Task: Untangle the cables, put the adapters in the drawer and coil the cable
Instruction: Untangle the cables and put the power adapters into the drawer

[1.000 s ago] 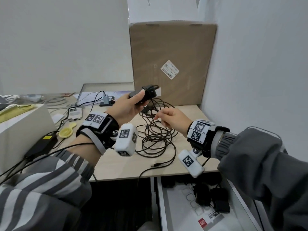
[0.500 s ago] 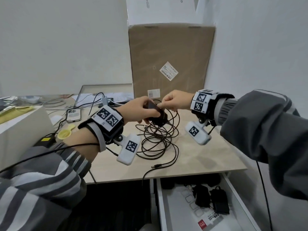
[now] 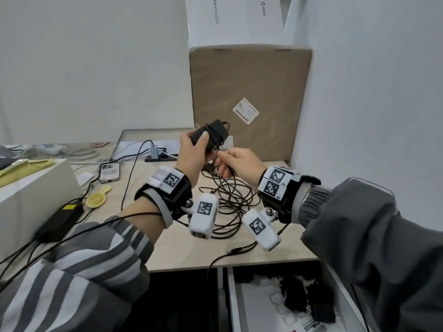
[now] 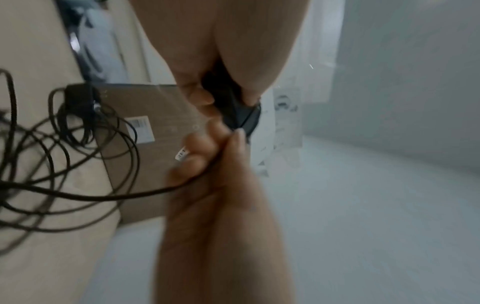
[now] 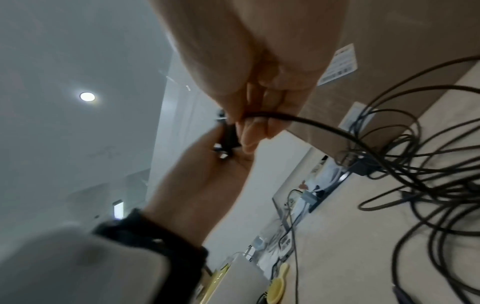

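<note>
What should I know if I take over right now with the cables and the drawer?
Left hand grips a black block-shaped adapter held up above the wooden desk.
Right hand pinches the thin black cable just below that adapter.
The tangled pile of black cable lies on the desk.
Done: a few black adapters lie in the open white drawer.
Left: free this adapter, put it in the drawer, coil the cable.

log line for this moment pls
left hand: grips adapter | right hand: pinches cable | drawer: open | step: untangling
</note>
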